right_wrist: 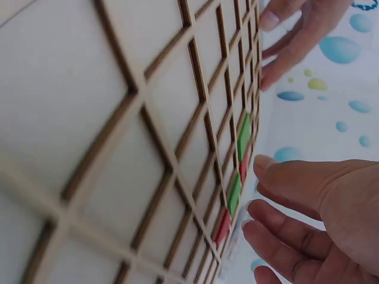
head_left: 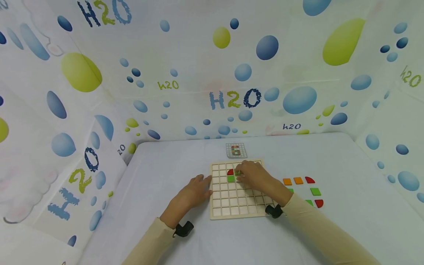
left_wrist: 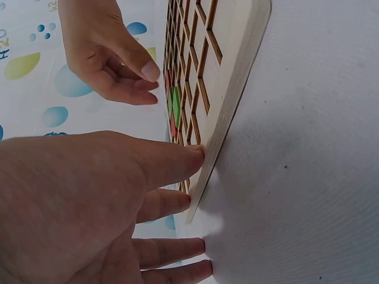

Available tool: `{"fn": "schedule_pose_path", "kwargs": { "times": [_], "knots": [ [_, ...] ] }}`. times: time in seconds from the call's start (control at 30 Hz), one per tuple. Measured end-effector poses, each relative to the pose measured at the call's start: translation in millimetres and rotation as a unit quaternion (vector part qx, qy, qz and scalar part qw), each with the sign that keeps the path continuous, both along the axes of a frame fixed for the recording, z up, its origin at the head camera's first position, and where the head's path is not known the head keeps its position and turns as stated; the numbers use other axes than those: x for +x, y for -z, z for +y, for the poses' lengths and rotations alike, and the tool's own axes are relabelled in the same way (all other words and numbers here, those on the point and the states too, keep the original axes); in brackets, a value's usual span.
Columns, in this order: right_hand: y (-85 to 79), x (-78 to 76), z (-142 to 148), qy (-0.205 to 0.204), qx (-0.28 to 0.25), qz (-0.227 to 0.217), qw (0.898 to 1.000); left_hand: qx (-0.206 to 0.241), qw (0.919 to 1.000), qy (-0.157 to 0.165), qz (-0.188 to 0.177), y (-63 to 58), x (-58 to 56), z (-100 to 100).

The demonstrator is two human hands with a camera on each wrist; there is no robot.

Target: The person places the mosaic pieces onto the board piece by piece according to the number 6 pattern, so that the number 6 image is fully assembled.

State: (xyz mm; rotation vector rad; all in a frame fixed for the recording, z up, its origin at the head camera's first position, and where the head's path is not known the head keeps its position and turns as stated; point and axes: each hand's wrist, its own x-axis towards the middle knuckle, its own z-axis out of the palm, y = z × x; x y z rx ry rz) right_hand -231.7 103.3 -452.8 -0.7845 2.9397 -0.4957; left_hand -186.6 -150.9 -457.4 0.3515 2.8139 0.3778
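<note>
A light wooden grid board point(head_left: 226, 211) lies on the white table. At its left edge rests my left hand point(head_left: 194, 192), its thumb and index finger point(left_wrist: 163, 204) touching the frame, the fingers fairly straight. Over the board's upper part is my right hand point(head_left: 256, 177), fingers bent loosely. Seen from the right wrist, these fingers point(right_wrist: 284, 234) hold nothing visible and are close to a red tile point(right_wrist: 222, 228) and a green tile point(right_wrist: 234, 193). Another green square point(head_left: 230, 179) and a red quarter-round tile point(head_left: 230, 172) sit in cells left of the right hand.
Behind the board lies a small gridded card point(head_left: 236, 150) with a coloured pattern. Right of the board are loose tiles: orange squares point(head_left: 298, 180), green squares point(head_left: 315, 191) and red quarter-rounds point(head_left: 319, 203). My right forearm partly covers some. A bubble-printed curtain point(head_left: 198, 73) hangs around the table.
</note>
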Motion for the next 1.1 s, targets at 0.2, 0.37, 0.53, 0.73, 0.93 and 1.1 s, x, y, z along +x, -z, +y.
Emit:
{"fn": "schedule_pose_path", "kwargs": {
  "times": [0.2, 0.37, 0.53, 0.73, 0.93, 1.1],
  "knots": [
    [-7.6, 1.3, 20, 0.005, 0.002, 0.01, 1.0, -0.002, 1.0, 0.002, 0.001, -0.1, -0.6, -1],
    [-17.0, 6.3, 40, 0.013, -0.015, 0.0, 1.0, -0.003, 1.0, 0.002, 0.006, 0.0, -0.1, -1],
    [-19.6, 9.9, 62, 0.027, -0.044, -0.005, 0.999, -0.001, 0.9999, 0.008, 0.008, -0.1, -0.7, -2],
    [-17.1, 11.3, 89, 0.05, -0.045, -0.009, 0.998, 0.001, 0.9998, 0.016, 0.008, -1.2, -1.8, -2],
    [-17.1, 16.4, 111, 0.073, -0.055, -0.027, 0.995, -0.002, 0.9999, 0.013, 0.006, -2.0, -2.1, -1],
    [-16.2, 21.1, 127, 0.076, -0.06, -0.026, 0.995, -0.006, 0.9998, 0.016, 0.006, -1.1, -1.9, -1]
  ]
}}
